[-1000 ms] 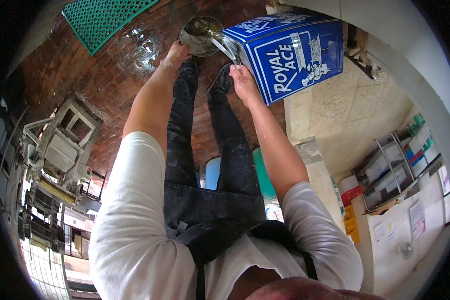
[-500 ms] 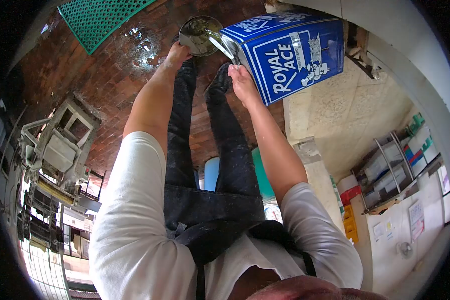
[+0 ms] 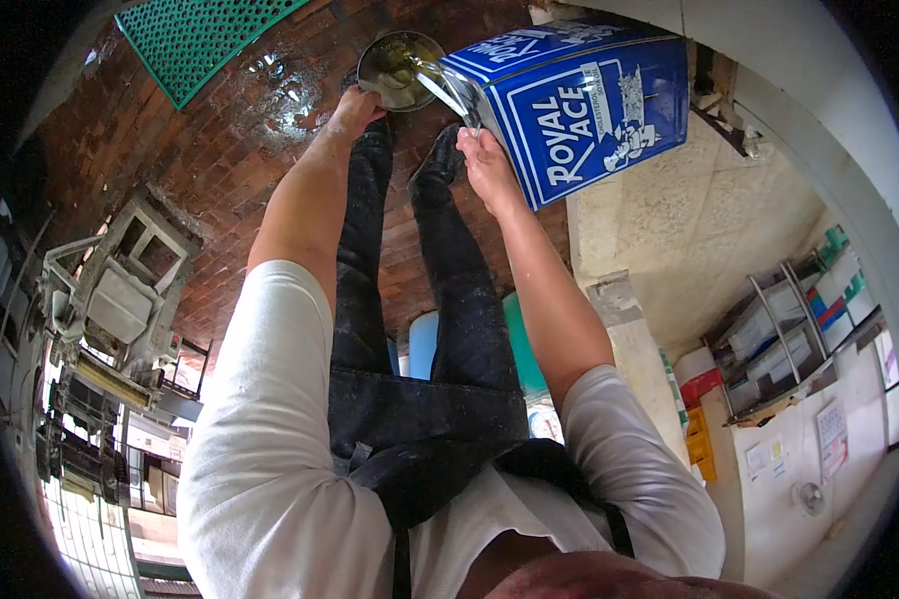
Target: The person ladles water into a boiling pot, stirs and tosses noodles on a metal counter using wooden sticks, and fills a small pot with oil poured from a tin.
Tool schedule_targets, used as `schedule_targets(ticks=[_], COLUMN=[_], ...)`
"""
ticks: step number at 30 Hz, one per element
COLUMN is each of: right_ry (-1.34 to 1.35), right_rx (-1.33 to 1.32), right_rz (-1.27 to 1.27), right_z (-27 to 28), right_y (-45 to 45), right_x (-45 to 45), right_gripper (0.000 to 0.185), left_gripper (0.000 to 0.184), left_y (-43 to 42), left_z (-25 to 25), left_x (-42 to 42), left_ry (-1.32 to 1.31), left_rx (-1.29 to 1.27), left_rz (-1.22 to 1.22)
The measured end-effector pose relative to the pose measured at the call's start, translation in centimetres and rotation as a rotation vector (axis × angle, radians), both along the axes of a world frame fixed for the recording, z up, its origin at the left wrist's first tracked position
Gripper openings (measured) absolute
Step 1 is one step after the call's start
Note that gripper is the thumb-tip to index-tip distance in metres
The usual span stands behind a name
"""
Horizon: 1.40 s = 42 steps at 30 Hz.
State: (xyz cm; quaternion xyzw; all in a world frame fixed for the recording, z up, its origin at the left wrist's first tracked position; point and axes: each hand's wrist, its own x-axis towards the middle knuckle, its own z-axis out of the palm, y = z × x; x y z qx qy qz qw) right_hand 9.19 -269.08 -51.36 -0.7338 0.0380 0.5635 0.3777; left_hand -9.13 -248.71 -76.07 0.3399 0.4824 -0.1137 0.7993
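My left hand (image 3: 358,108) is closed on the near rim of a round metal bowl (image 3: 432,97), low over the floor. Yellowish-green, oil-like liquid (image 3: 398,62) lies in the bowl. Tilted toward it is a big blue square tin (image 3: 579,120) lettered ROYAL ACE, and a clear stream (image 3: 425,72) runs from its top end into the bowl. My right hand (image 3: 484,165) grips the lower edge of the tin's top end, its fingers wrapped there; exactly what they hold is partly hidden.
Brick flooring (image 3: 235,190) has a wet, shiny patch (image 3: 288,98) beside the bowl. A green perforated mat (image 3: 195,40) lies at upper left. Machinery (image 3: 120,299) stands at left. A pale wall (image 3: 659,230) and shelving rack (image 3: 779,329) are on the right. My shoes are near the bowl.
The liquid in the bowl now looks brighter and more spread out. Both hands and the tin stay almost in place.
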Motion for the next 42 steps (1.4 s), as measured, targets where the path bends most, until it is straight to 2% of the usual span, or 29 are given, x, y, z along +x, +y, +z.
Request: schedule_targets(ticks=[1,3,6,9,12,13,15,17,23,26,29,32,35,37,39,40,42], right_ry=[0.007,0.011,0.016,-0.006,-0.013,-0.01,-0.002,-0.008,-0.005,-0.005,0.006,0.041,0.051,0.06,0.063,0.064,0.077], right_rx=[-0.005,-0.02,-0.038,-0.042,-0.028,-0.02,-0.023,-0.012,0.008,0.009,0.004,-0.012,-0.008,-0.001,-0.007,-0.01,-0.007], right_rz=[0.003,-0.005,-0.003,0.007,-0.008,-0.017,-0.015,-0.014,-0.027,-0.007,0.019,-0.008,-0.014,-0.021,-0.01,-0.005,-0.014], right_z=[0.0,-0.2,0.0,-0.5,-0.6,-0.6,-0.5,-0.7,-1.2,-1.8,-1.6,-0.3,0.1,0.3,0.3,0.3,0.1], right_y=[0.0,0.0,0.1,-0.1,-0.2,-0.1,0.0,-0.2,-0.3,-0.7,-0.6,0.0,0.0,0.0,-0.1,-0.1,-0.1], right_x=[0.0,0.0,0.1,-0.1,-0.2,-0.2,-0.1,-0.1,-0.2,-0.3,0.0,0.4,0.5,0.6,0.7,0.8,0.9], right_gripper=[0.045,0.046,0.045,0.044,0.043,0.043,0.042,0.042,0.042,0.044,0.046,0.048,0.05,0.051,0.051,0.051,0.051], left_gripper=[0.02,0.019,0.018,0.016,0.014,0.014,0.017,0.024,0.028,0.025,0.025,0.027,0.033,0.027,0.022,0.021,0.024], left_y=[-0.3,-1.0,-1.2,-1.1,-1.1,-1.0,-0.9,-0.2,0.1,0.2,0.2,0.0,0.4,0.1,-0.6,-0.8,-1.1], left_z=[-4.0,-7.7,-7.7,-5.4,-7.1,-6.9,-5.4,3.0,3.6,5.3,7.1,6.6,3.7,-3.0,-8.5,-10.4,-12.3], left_x=[-2.3,-4.0,-4.0,-2.8,-3.2,-3.1,-2.2,2.5,2.7,3.4,4.6,4.1,2.6,-0.6,-3.1,-4.0,-4.3], left_ry=[-0.129,-0.224,-0.154,-0.138,-0.104,-0.095,0.045,0.302,0.291,0.25,0.341,0.257,0.134,-0.001,-0.165,-0.261,-0.378], left_rx=[0.137,0.293,0.309,0.301,0.376,0.383,0.23,-0.09,-0.119,-0.063,0.044,0.02,-0.067,0.152,0.294,0.326,0.413], left_rz=[-0.094,-0.174,-0.128,-0.116,-0.204,-0.234,-0.12,0.168,0.184,0.107,0.063,0.171,0.159,-0.086,-0.165,-0.122,-0.151])
